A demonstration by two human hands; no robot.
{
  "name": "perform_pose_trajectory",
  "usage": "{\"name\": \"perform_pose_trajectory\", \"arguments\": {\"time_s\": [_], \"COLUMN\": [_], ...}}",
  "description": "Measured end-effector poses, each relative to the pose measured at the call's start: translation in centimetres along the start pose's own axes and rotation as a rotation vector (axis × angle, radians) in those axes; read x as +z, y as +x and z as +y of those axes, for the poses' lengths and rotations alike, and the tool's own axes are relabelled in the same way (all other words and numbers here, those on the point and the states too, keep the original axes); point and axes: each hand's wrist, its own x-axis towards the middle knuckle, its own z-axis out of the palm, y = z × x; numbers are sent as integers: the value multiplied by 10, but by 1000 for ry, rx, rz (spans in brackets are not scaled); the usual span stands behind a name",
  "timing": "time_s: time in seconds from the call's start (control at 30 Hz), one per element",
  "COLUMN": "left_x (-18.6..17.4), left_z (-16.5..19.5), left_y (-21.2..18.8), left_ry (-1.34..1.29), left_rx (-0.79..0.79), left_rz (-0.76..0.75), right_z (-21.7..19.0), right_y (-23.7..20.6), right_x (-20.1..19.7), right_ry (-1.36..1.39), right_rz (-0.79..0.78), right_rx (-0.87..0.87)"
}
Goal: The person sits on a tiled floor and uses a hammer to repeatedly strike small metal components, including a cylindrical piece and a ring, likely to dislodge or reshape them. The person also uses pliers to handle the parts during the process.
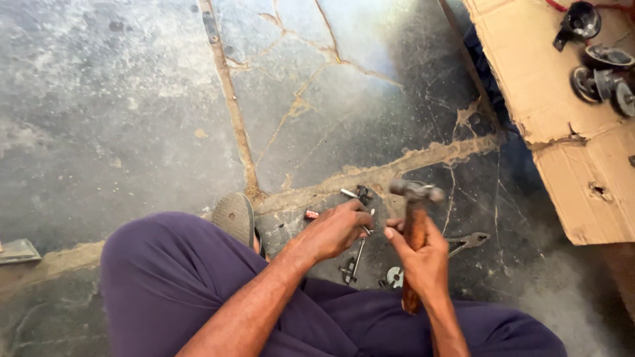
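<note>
My right hand [423,254] grips the wooden handle of a hammer [415,221], whose metal head is raised just above the floor. My left hand [337,228] rests on the cracked dark floor and pinches a small metal part [360,195] beside the hammer head. A thin metal rod with a clamp end [354,261] lies below my left hand. A small round metal disc [395,276] sits by my right wrist. Pliers [468,241] lie on the floor to the right of the hammer.
My legs in purple trousers [172,277] fill the lower frame, with a sandal sole [233,217] near my left knee. A cardboard sheet [549,99] at the upper right carries several dark metal parts [598,76]. A flat metal piece [16,251] lies at the far left.
</note>
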Motion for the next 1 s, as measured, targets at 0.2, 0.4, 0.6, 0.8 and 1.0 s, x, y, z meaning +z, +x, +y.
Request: {"name": "perform_pose_trajectory", "arguments": {"time_s": [0.2, 0.4, 0.6, 0.8, 1.0], "left_x": [-8, -15, -34, -52, -43], "left_z": [9, 27, 47, 51, 1], "left_y": [1, 4, 0, -29, -23], "left_ry": [-103, -92, -97, -137, -43], "left_rx": [58, 113, -31, -190, -241], "left_rz": [89, 107, 136, 351, 667], "right_z": [30, 58, 46, -8, -24], "right_y": [0, 8, 9, 8, 28], "right_x": [12, 10, 18, 70, 132], "right_ry": [107, 74, 175, 373, 347], "right_rz": [-95, -64, 58, 176, 115], "right_rx": [37, 0, 144, 62, 65]}}
